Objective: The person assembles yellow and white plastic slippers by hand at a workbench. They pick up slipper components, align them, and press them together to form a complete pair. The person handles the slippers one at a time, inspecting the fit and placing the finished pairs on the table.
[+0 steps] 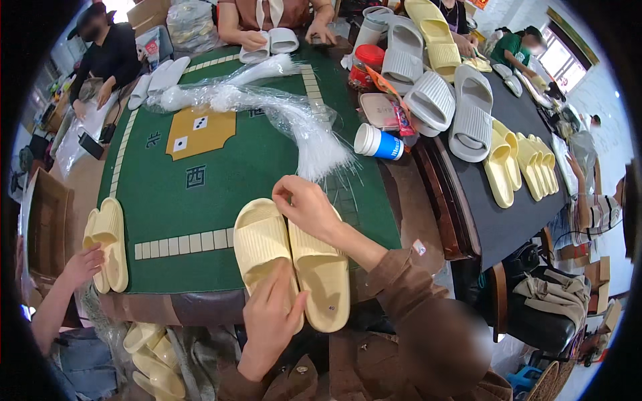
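A pair of pale yellow ribbed slide slippers, the left slipper (262,240) and the right slipper (322,281), lies side by side at the table's near edge, toes pointing away. My left hand (273,321) reaches over the left slipper's footbed. Its fingers stretch toward the strap opening, slightly blurred, with the thumb apart. Above the toe ends, my right hand (309,206) is closed in a pinch. Whatever its fingertips hold is too small to make out. Just beyond lies a bundle of thin clear plastic strands (321,150) in clear film.
Another person's hand (83,264) touches a yellow slipper pair (110,244) at left. Across the green table (154,207), someone handles white slippers (271,43). A blue-and-white cup (380,142), a red-lidded jar (366,67) and grey slippers (471,110) stand right. More yellow slippers (157,364) lie below.
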Available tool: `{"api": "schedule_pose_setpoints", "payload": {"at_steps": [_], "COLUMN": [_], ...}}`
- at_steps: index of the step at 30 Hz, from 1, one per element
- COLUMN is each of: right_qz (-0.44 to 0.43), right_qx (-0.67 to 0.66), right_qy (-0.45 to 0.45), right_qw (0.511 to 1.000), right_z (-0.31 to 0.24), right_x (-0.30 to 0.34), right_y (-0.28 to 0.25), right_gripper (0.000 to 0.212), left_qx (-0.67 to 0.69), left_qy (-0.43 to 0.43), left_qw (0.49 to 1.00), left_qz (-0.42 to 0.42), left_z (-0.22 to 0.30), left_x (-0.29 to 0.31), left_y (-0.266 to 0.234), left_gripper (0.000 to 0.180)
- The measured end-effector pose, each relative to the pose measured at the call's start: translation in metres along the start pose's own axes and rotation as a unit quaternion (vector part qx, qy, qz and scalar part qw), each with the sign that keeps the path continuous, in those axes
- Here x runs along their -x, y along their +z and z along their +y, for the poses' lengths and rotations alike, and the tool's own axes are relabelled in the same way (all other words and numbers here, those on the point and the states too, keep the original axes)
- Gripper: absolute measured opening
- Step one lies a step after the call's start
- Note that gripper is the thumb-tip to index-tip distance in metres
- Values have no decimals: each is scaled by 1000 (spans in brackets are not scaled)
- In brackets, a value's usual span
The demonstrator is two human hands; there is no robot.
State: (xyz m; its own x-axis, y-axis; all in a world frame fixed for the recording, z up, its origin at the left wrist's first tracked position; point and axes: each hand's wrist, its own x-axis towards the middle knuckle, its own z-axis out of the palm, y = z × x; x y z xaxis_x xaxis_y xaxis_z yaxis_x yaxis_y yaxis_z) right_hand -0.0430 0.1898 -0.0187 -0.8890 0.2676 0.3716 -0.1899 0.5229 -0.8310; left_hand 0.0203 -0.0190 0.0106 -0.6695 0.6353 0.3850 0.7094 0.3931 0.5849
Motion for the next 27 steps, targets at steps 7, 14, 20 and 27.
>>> {"api": "schedule_pose_setpoints", "payload": {"at_steps": [7, 14, 20, 27], "right_qz": [31, 73, 19, 85], "right_qx": [-62, -38, -71, -285], "right_qy": [-34, 40, 82, -5], "right_qw": [997, 996, 994, 955], "right_z": [-13, 0, -7, -1], "right_x": [6, 5, 6, 5], "right_y": [-1, 2, -2, 11], "right_gripper": [8, 10, 12, 27], "left_qx": [132, 252, 318, 363], "left_qy": [-92, -135, -220, -184], "left_qw": [987, 958, 921, 912], "left_qz": [20, -23, -41, 49], "left_z": [-26, -66, -78, -81], "left_x": [-88, -115, -115, -106], "left_y": [-15, 39, 36, 37], "left_gripper": [28, 17, 8, 13]}}
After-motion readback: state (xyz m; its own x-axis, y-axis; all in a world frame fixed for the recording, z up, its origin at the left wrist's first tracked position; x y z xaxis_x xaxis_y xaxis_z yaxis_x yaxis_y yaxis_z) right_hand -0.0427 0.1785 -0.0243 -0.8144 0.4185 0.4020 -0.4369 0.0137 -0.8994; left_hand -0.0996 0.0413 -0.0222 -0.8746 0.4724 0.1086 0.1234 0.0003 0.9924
